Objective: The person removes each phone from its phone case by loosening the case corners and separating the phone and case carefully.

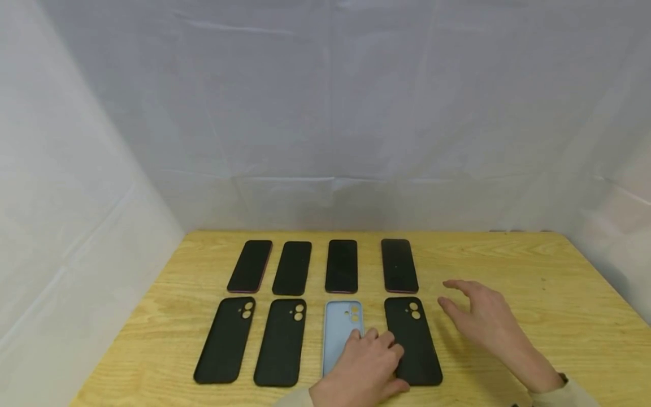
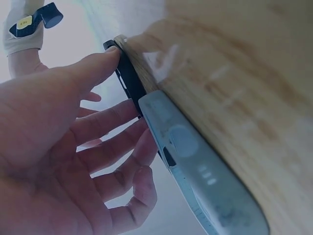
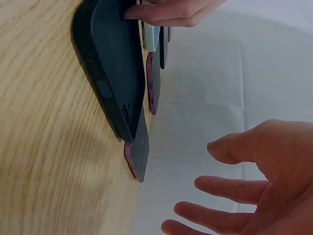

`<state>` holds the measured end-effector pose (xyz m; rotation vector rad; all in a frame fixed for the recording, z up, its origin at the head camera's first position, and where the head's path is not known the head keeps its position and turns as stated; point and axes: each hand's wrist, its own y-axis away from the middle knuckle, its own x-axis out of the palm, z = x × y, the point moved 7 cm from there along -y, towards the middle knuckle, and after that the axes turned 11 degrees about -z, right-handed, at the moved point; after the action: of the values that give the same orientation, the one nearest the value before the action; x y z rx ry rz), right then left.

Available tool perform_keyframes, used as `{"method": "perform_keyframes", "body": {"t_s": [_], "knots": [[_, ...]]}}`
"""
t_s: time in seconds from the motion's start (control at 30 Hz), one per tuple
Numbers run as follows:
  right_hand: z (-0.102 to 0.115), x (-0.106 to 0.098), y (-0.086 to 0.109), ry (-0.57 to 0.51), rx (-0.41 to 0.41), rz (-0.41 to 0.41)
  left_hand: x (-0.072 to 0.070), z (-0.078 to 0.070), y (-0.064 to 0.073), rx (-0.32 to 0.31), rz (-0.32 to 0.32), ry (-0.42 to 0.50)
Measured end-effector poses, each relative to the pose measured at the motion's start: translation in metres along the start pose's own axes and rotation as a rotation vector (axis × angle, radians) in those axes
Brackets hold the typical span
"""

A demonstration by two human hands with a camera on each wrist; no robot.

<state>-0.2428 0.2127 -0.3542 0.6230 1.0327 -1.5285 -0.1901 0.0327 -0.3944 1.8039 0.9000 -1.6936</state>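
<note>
A black phone case (image 1: 419, 350) lies at the right end of the near row, its camera cutouts at the far end. My left hand (image 1: 363, 362) is at its near left part, thumb at the near edge and curved fingers along the left side. In the left wrist view, the thumb and index finger meet the dark case (image 2: 129, 73). The left hand partly covers a light blue phone case (image 1: 338, 328) just left of it. To the right of the black case, my right hand (image 1: 483, 316) hovers above the table, thumb and fingers spread, holding nothing.
Two more black phone cases, one far left (image 1: 224, 342) and one beside it (image 1: 281, 342), complete the near row. Behind the cases lie several phones with dark screens, the rightmost phone (image 1: 399, 265) behind the black case. White sheeting (image 1: 325, 141) surrounds the wooden table (image 1: 534, 282).
</note>
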Motion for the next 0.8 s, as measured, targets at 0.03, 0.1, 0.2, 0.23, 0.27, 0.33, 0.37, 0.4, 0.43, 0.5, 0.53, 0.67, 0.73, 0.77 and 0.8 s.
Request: {"method": "perform_keyframes", "body": {"t_s": [0.03, 0.1, 0.2, 0.23, 0.27, 0.33, 0.37, 0.4, 0.43, 0.5, 0.53, 0.67, 0.73, 0.77, 0.8], "knots": [[0.000, 0.000, 0.000, 0.000, 0.003, 0.004, 0.000, 0.000, 0.000, -0.002, 0.002, 0.007], [0.000, 0.000, 0.000, 0.001, 0.004, 0.007, 0.000, 0.001, 0.000, -0.003, 0.004, 0.012], [-0.001, 0.000, 0.000, 0.004, 0.007, 0.012, 0.001, 0.001, 0.000, 0.000, 0.010, 0.018], [-0.002, 0.000, 0.000, 0.004, 0.008, 0.012, 0.001, 0.001, 0.000, 0.000, 0.015, 0.019], [-0.003, 0.000, 0.000, 0.005, 0.008, 0.010, 0.001, 0.002, 0.000, -0.004, 0.025, 0.022], [-0.004, -0.001, 0.000, 0.007, 0.009, 0.006, -0.001, 0.004, 0.001, -0.023, 0.036, 0.036], [-0.006, -0.001, 0.000, 0.009, 0.007, 0.002, -0.003, 0.007, 0.001, -0.036, 0.032, 0.043], [-0.007, -0.001, 0.000, 0.011, 0.002, -0.006, -0.007, 0.009, 0.003, -0.047, 0.017, 0.055], [-0.008, -0.001, 0.001, 0.011, -0.004, -0.015, -0.013, 0.013, 0.005, -0.056, -0.014, 0.060], [-0.010, -0.001, 0.001, 0.015, -0.019, -0.032, -0.028, 0.024, 0.011, -0.073, -0.110, 0.069], [-0.011, -0.001, 0.002, 0.018, -0.029, -0.039, -0.035, 0.030, 0.015, -0.081, -0.168, 0.072], [-0.018, -0.002, 0.003, 0.048, -0.077, -0.064, -0.060, 0.067, 0.042, -0.154, -0.380, 0.072], [-0.021, -0.003, 0.004, 0.075, -0.106, -0.073, -0.066, 0.089, 0.060, -0.221, -0.448, 0.065], [-0.023, -0.004, 0.005, 0.094, -0.119, -0.078, -0.069, 0.098, 0.069, -0.255, -0.476, 0.054], [-0.025, -0.004, 0.006, 0.113, -0.133, -0.083, -0.072, 0.108, 0.078, -0.288, -0.505, 0.044]]}}
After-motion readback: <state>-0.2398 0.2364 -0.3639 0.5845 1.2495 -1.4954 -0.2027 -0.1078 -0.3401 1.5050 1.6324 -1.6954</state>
